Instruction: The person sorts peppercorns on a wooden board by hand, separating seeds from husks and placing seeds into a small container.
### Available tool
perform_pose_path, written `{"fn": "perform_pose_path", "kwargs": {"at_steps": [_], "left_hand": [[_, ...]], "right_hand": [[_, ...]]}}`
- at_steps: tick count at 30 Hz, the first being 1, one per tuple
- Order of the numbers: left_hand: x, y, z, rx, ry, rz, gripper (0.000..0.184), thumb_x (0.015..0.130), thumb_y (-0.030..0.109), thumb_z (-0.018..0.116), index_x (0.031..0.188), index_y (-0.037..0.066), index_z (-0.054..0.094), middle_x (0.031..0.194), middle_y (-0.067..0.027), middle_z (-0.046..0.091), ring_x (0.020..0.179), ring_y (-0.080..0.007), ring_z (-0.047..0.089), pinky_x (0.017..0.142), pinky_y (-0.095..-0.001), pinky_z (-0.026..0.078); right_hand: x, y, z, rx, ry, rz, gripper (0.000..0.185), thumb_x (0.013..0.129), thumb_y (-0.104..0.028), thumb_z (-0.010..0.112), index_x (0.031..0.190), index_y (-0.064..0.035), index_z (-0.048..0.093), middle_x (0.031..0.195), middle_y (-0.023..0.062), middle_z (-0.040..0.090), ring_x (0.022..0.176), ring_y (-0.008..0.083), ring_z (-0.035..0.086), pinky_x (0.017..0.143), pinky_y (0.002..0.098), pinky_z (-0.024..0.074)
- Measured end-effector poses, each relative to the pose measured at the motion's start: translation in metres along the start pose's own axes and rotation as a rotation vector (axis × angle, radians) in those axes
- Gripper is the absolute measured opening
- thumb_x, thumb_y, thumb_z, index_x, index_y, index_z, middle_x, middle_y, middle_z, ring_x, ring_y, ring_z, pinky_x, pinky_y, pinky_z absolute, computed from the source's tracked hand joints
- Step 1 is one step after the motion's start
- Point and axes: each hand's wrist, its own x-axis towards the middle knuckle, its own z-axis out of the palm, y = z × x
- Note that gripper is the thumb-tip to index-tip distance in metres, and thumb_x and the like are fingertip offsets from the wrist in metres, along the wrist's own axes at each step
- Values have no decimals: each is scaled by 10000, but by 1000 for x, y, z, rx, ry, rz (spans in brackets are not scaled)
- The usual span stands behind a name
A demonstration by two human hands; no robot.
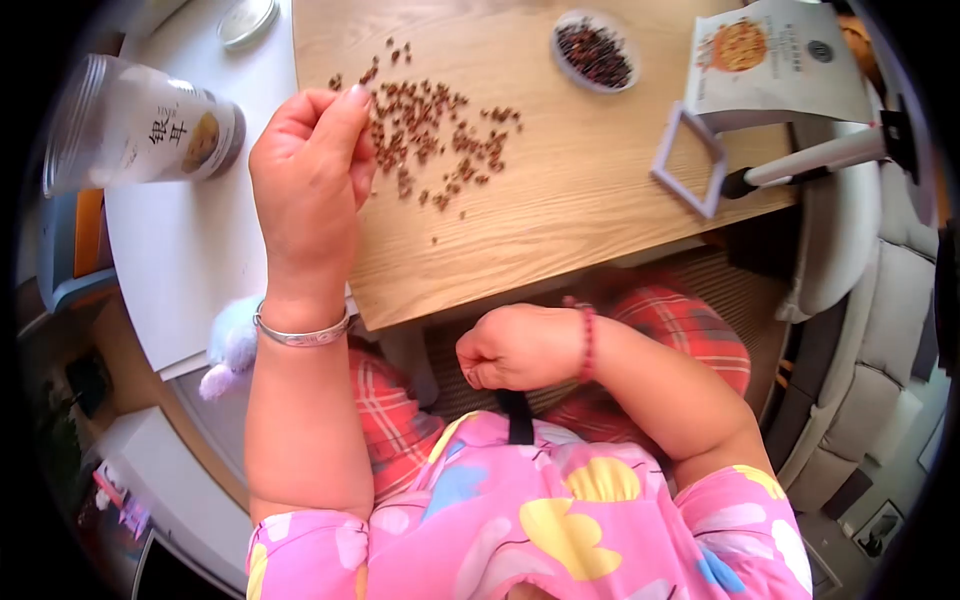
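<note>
Small reddish-brown dried grains that look like Sichuan peppercorns [420, 125] lie scattered over the wooden table [560, 190]. My left hand [310, 165] is at their left edge, thumb and fingers pinched together; whatever is in the pinch is too small or hidden to make out. Farther back on the table stands a clear round dish [620, 83] holding darker dried grains [592, 52]. My right hand [530, 347] hovers in front of the table edge, above my lap, with its fingers curled closed. The inside of that fist is hidden.
A clear plastic jar [125, 125] with a printed label stands on the white surface [165, 240] at left, near a round lid [247, 20]. At right are a white printed bag [770, 60], a pale square frame [690, 160] and a white stand arm [820, 160].
</note>
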Motion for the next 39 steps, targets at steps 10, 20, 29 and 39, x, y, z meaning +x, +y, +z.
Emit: {"fn": "perform_pose_path", "kwargs": {"at_steps": [10, 20, 29, 39], "left_hand": [[7, 2, -4, -65, 59, 25, 191, 888, 150, 587, 724, 84, 514, 601, 16, 507, 400, -35, 386, 360, -162, 282], [8, 9, -12, 15, 36, 3, 171, 882, 160, 590, 746, 77, 528, 617, 9, 528, 415, -40, 402, 376, -165, 290], [7, 16, -20, 250, 69, -1, 125, 877, 161, 592, 813, 63, 549, 663, 9, 549, 433, -24, 397, 374, -157, 277], [3, 22, -35, 912, -35, 50, 99, 792, 94, 622, 785, 3, 585, 652, 17, 553, 555, -46, 460, 492, -202, 381]], "right_hand": [[-64, 23, -125, -8, 1545, 56, 150, 801, -133, 620, 855, 1, 657, 718, 79, 658, 634, 119, 601, 597, 256, 473], [-36, 1, -129, -232, 1469, -98, 116, 833, -109, 652, 886, -7, 669, 724, -18, 626, 648, 43, 529, 584, 185, 430], [24, -25, -66, -714, 1251, -336, 77, 711, -96, 612, 745, -124, 675, 739, 51, 582, 736, 237, 578, 627, 347, 483], [18, -20, -67, -783, 1187, -320, 140, 681, -95, 597, 769, -138, 696, 754, 35, 573, 758, 242, 551, 662, 354, 461]]}}
